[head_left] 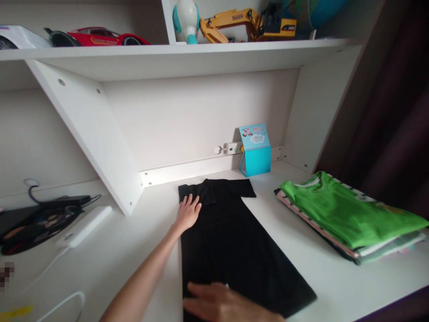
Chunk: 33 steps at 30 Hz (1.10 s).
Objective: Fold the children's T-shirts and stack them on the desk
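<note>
Our left hand [187,213] and right hand [217,304] lie open, empty, on the black T-shirt [234,250] — folded shirts [348,214] already stacked near the right edge of the worktop [335,295].

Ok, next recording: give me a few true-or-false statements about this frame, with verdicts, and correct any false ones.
The left hand rests on the black T-shirt: true.

The green T-shirt tops a folded stack of clothes: true.

The right hand holds the green T-shirt: false, it rests at the lower end of the black T-shirt.

The yellow toy excavator stands on the white desktop: false, it stands on the shelf above.
</note>
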{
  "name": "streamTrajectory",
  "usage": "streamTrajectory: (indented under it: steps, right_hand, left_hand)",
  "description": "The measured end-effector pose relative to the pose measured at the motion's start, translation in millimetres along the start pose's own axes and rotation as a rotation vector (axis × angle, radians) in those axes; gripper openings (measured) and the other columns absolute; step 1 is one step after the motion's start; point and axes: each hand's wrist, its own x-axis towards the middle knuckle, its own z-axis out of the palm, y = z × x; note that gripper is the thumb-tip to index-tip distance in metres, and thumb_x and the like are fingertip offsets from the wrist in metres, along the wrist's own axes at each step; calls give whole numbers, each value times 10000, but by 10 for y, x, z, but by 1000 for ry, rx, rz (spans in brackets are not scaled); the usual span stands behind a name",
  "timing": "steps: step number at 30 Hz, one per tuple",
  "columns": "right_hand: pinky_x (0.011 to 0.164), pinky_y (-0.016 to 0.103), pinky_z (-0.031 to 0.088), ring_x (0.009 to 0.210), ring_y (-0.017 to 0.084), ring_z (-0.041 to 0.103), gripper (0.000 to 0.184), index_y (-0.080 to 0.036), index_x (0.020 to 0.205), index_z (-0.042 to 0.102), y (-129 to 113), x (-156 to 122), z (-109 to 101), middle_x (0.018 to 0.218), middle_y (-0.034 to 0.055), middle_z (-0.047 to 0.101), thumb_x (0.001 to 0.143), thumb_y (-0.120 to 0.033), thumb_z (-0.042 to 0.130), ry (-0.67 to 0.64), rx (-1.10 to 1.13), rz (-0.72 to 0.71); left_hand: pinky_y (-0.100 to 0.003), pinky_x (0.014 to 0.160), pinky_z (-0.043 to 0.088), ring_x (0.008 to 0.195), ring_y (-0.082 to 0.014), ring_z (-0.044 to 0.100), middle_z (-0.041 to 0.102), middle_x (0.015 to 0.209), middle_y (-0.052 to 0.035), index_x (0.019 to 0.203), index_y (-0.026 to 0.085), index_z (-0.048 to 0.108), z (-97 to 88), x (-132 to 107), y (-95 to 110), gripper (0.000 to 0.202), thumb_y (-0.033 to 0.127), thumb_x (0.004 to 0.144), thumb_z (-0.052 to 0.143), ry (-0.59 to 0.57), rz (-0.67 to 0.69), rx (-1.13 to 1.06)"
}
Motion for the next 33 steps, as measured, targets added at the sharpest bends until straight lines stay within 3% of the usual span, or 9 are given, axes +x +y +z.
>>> streamTrajectory:
  steps: [3,6,8,10,13,20,24,29,33]
  right_hand:
    - [1002,258,354,1193,159,453,384,-188,1264,475,310,-83,-758,1286,65,512,918,-336,404,89,-52,364]
    - [977,323,366,1139,215,493,323,-136,1177,539,974,-60,-1235,1216,125,542,906,-280,439,132,-256,855]
    - [923,416,399,1085,258,520,316,-83,1121,554,1443,-38,-1392,1151,176,554,915,-283,420,167,-290,1038]
    - [858,426,445,1011,225,550,305,-116,1117,541,1808,-29,-1451,1130,122,557,901,-316,463,190,-283,1171]
    - [809,395,476,962,192,556,319,-150,1135,521,2114,-15,-1415,1132,69,541,878,-338,509,225,-244,1297]
    - [728,328,505,850,151,584,263,-147,1061,556,2339,28,-1310,1034,60,584,879,-332,511,224,-87,1367]
    - [679,293,511,783,131,592,254,-133,1019,569,2337,184,-1422,971,58,602,893,-336,483,235,-72,1328]
    - [787,355,484,923,178,569,275,-145,1084,551,2136,855,-1452,1093,66,561,879,-323,512,285,-146,1167]
    - [802,389,479,961,185,556,309,-165,1137,517,1809,1533,-1088,1134,71,540,874,-327,518,296,-172,1019]
  left_hand:
    - [-477,1032,218,1325,-346,182,241,1460,-85,1370,287,326,4,-37,-12,546,533,898,205,1,2,7]
    - [-486,1033,204,1327,-359,161,215,1468,-86,1373,314,309,-3,-24,-12,586,598,870,209,-10,1,-15]
    - [-485,1036,197,1329,-357,157,213,1469,-86,1370,324,311,-1,-20,-12,596,616,861,208,-8,0,-28]
    - [-481,1039,194,1330,-349,164,220,1467,-79,1367,329,317,3,-26,-18,591,615,861,211,-1,0,-40]
    - [-481,1038,203,1329,-333,185,235,1465,-58,1354,338,341,0,-48,-32,571,607,865,224,21,8,-71]
    - [-483,1034,233,1317,-274,247,382,1397,-40,1273,299,474,-47,-110,-42,506,540,896,238,124,93,-219]
    - [-468,1033,245,1293,-257,305,456,1344,-52,1329,273,398,-40,-95,-59,478,471,910,279,151,79,-334]
    - [-356,1009,310,1190,-197,460,561,1228,-105,1404,171,234,-15,-55,-105,541,401,919,297,194,0,-603]
    - [-362,969,348,1149,-205,504,615,1148,-107,1414,169,171,-12,-55,-152,576,422,916,310,220,-129,-813]
